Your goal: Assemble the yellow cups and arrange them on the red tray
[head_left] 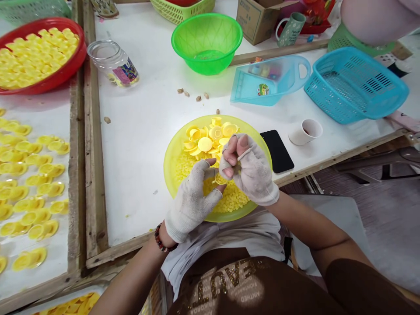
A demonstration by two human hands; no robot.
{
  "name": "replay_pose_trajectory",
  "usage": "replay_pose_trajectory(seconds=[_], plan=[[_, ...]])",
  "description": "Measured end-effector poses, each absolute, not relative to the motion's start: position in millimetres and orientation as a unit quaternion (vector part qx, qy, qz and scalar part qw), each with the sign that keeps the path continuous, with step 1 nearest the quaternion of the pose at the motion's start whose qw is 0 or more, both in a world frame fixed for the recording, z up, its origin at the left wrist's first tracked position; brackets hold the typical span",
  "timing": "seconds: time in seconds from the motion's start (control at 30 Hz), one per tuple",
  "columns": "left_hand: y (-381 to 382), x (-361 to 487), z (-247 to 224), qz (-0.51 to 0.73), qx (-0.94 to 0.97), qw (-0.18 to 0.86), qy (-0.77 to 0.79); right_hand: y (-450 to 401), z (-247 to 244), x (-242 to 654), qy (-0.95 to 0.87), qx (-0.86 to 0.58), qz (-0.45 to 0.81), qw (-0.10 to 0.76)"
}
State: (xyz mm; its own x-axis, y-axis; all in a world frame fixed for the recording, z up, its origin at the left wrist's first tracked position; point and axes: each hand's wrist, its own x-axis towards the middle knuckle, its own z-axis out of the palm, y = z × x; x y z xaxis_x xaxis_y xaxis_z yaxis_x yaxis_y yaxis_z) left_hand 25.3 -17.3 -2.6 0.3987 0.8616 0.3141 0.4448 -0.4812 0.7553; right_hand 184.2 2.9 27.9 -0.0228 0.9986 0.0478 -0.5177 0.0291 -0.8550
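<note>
Bench (144, 153): white top, wooden edging (341, 155), a wooden divider (95, 175) on the left; grey floor (390, 201) and a pale seat (334, 227) near right.

Yellow bowl (170, 168): at the near edge, partly over the person's lap; bare white surface to its left. Black phone (277, 151): just right of the bowl, long axis slanting from far left to near right. Paper cup (300, 134): beyond it, to the right. Green bowl (206, 46): far side.

Yellow caps (215, 133): heaped in the yellow bowl's far part, facing mixed ways, some flat, some tilted; small yellow pieces (232, 199) nearer.

Hands, in fingerless gloves, over the bowl. Left hand (195, 197): thumb and fingers apart, a thin yellow piece (216, 180) beside them; its holder cannot be told. Right hand (251, 168): fingers curled, contents hidden.
</note>
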Motion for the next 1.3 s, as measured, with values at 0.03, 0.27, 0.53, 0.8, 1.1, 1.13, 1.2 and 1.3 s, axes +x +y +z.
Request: replay_pose_trajectory(seconds=[0.03,0.27,0.53,0.8,1.1,1.13,1.2,1.3], plan=[[-17.2,25.5,-2.5,0.357,0.783,0.292,0.417,2.3,25.6,181.3,-0.372,-0.318,0.618,0.615],[-17.6,24.7,-3.9,0.352,0.780,0.300,0.422,9.9,26.4,182.7,-0.326,-0.344,0.638,0.607],[-24.5,23.1,-5.5,0.414,0.786,0.162,0.430,-1.5,24.2,214.1,-0.453,-0.433,0.527,0.574],[-26.7,24.3,-6.0,0.417,0.785,0.147,0.434,-10.5,19.3,220.7,-0.688,-0.488,0.374,0.387],[-33.5,33.2,-1.4,0.317,0.830,0.083,0.451,-17.8,3.9,226.6,-0.732,-0.517,0.326,0.301],[-32.6,32.5,-1.5,0.308,0.829,0.084,0.460,-16.3,2.2,228.6,-0.739,-0.522,0.309,0.294],[-31.6,31.0,-0.9,0.300,0.825,0.084,0.472,-14.5,1.5,230.3,-0.746,-0.541,0.272,0.278],[-31.2,30.0,0.2,0.310,0.822,0.063,0.474,-14.6,5.8,225.3,-0.746,-0.551,0.260,0.267]])
